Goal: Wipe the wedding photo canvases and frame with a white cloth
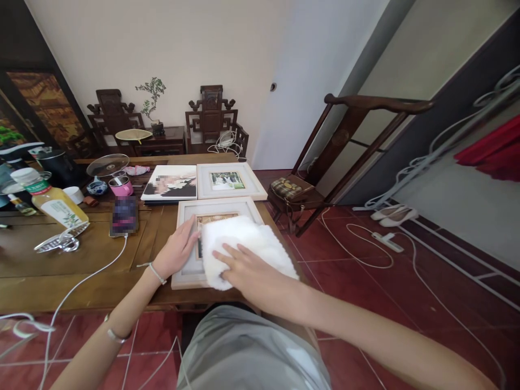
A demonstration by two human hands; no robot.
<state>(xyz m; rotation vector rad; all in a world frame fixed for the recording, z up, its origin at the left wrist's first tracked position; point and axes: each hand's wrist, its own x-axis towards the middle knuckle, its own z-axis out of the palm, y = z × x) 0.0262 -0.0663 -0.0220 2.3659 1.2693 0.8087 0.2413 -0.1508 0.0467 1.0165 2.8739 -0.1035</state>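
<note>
A white picture frame (184,271) lies flat at the near edge of the wooden table (81,271). Over its glass lies a folded white cloth (260,244). My right hand (246,271) rests flat on the cloth, fingers stretched out and pressing on it. My left hand (176,252) lies open on the frame's left border, fingers spread against it. Two more frames sit farther back: one with a photo print (170,183) and one white-matted frame (231,180).
A phone (124,215) with a white cable lies left of the frame. Bottles (52,201), a pink cup (121,186), a small fan (108,165) and dishes crowd the table's left. A wooden chair (309,184) stands to the right on red tiles with cables and a power strip (387,241).
</note>
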